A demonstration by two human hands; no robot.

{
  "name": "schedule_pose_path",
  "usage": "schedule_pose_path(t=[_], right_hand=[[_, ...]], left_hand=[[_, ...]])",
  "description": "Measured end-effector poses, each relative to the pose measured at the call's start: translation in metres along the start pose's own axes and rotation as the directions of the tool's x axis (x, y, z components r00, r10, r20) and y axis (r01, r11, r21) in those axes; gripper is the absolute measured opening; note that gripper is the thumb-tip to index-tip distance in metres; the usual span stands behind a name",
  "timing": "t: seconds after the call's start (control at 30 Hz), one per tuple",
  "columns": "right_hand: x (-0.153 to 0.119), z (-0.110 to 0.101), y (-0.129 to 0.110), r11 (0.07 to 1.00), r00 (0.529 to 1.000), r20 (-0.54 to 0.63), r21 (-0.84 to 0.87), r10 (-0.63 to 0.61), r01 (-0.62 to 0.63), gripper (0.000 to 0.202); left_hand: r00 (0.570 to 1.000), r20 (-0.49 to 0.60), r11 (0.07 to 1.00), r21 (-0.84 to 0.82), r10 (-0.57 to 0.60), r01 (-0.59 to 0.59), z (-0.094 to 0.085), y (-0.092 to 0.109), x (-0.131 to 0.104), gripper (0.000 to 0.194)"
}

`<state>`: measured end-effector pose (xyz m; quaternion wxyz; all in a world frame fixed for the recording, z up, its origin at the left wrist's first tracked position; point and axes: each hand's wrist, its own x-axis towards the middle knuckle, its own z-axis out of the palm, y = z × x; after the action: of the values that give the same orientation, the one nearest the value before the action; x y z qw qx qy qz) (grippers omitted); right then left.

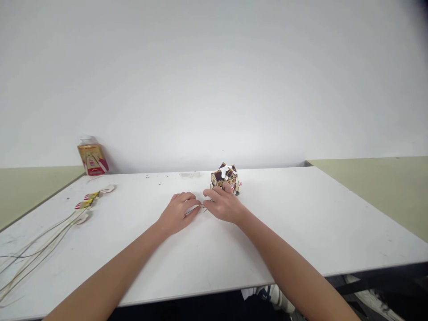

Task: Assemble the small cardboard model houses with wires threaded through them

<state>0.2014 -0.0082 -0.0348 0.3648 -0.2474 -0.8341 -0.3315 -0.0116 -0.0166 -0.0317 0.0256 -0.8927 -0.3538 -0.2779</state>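
Note:
Low over the white table, my left hand (181, 209) is closed, with its thumb and fingertips pinched on a thin cord (191, 209). Facing it, my right hand (223, 203) pinches the same spot from the other side; short dark cord ends poke out between the two hands. The fingertips nearly meet. Just behind my right hand stands a small model house (223, 174), brown and cream with white patches on its roof. My right hand hides its lower front, and I cannot tell whether the cord is joined to it.
A bottle (92, 158) with a gold and red label stands at the back left against the wall. Several long cords (43, 245) with red, white and yellow pieces (88, 200) lie along the left of the table (301, 214). Shoes (272, 294) show below the front edge.

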Motion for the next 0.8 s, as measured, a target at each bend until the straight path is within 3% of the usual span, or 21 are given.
schedule_pose_path(t=[0.47, 0.8], right_hand=[[0.0011, -0.0018, 0.001, 1.0, 0.999, -0.026, -0.024, 0.019, -0.02, 0.02], [-0.0012, -0.0017, 0.0045, 0.999, 0.999, -0.013, -0.007, 0.042, -0.042, 0.019]], left_hand=[[0.996, -0.082, 0.993, -0.116, 0.022, -0.031, 0.0028, -0.0051, 0.0009, 0.01], [0.997, -0.077, 0.991, -0.127, 0.026, -0.036, 0.0022, -0.0049, 0.001, 0.007]])
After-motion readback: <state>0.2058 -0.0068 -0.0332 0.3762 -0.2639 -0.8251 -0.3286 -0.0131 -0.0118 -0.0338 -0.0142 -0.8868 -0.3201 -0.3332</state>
